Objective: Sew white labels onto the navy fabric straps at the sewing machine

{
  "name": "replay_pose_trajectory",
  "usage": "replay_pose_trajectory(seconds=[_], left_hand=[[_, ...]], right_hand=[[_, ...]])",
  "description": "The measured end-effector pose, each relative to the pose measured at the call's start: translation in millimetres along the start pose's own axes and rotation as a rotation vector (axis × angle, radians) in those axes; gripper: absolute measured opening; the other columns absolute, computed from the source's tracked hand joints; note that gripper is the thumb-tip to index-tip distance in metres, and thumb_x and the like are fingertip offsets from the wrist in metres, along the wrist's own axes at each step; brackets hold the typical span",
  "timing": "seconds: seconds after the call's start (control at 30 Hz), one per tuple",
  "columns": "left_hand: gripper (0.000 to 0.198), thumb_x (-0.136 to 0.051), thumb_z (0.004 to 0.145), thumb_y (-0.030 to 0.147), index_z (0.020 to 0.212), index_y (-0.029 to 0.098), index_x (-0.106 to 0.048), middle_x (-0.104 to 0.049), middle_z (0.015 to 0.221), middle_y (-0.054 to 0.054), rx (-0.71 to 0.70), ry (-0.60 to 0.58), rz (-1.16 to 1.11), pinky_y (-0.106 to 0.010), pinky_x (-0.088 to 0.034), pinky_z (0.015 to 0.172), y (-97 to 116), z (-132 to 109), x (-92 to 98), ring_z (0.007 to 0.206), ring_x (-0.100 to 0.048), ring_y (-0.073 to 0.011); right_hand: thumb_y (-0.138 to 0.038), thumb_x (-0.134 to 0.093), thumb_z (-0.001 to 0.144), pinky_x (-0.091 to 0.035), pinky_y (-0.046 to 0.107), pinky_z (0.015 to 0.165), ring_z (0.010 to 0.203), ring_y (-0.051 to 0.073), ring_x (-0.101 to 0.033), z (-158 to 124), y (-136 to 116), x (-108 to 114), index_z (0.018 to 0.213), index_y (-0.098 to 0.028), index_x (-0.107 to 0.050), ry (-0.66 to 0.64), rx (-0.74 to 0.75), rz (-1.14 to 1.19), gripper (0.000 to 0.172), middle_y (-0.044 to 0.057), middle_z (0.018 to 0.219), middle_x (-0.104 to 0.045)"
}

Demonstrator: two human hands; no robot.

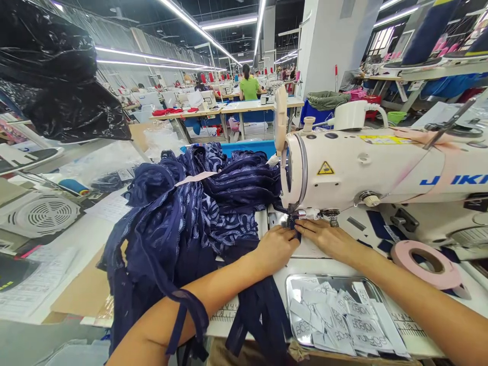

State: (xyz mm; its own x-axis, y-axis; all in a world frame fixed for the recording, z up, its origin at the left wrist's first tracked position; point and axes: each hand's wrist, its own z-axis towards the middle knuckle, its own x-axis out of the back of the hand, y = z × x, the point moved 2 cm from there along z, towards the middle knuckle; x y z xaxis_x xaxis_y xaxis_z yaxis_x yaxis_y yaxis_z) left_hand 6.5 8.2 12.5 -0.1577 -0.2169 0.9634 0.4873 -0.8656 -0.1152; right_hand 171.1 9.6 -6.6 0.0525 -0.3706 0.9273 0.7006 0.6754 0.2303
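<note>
A navy strip (294,224) is held flat under the needle of the sewing machine (362,168), seemingly to keep it straight. At nine o'clock it is pressed by the left hand (276,248), fingers curled together; whether it is pinched cannot be told. At three o'clock the right hand (328,239) is laid flat, fingers pressed together. A tray (293,286) of labels is kept at six o'clock, probably for reach.

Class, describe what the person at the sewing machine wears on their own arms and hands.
No gloves on the left hand or right hand, and no ring, watch or bracelet shows. Both forearms are bare, no sleeve in view. A navy fabric strap loops around the left forearm.
</note>
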Motion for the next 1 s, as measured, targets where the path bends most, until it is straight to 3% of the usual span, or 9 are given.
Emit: replay_pose_trajectory(seconds=[0.6,1.0], left_hand=[[0.012,-0.048,0.079,0.008,0.084,0.009,-0.059,-0.064,0.087,-0.010,0.062,0.036,0.014,-0.032,-0.046,0.079,3,8,-5.4,0.085,-0.059,-0.0177],[0.012,-0.048,0.078,0.008,0.077,0.010,-0.060,-0.066,0.083,-0.007,0.091,0.116,0.053,-0.031,-0.046,0.076,1,13,-10.8,0.077,-0.061,-0.0171]], right_hand=[[0.004,-0.033,0.074,-0.052,0.032,0.078,0.099,0.019,-0.059,7,3,10,0.115,-0.016,-0.056,0.019,-0.002,0.032,0.050,0.010,0.117,-0.059],[0.000,-0.034,0.079,-0.053,0.031,0.071,0.087,0.019,-0.063,10,8,4,0.110,-0.014,-0.060,0.043,-0.052,0.002,0.042,0.010,0.105,-0.065]])
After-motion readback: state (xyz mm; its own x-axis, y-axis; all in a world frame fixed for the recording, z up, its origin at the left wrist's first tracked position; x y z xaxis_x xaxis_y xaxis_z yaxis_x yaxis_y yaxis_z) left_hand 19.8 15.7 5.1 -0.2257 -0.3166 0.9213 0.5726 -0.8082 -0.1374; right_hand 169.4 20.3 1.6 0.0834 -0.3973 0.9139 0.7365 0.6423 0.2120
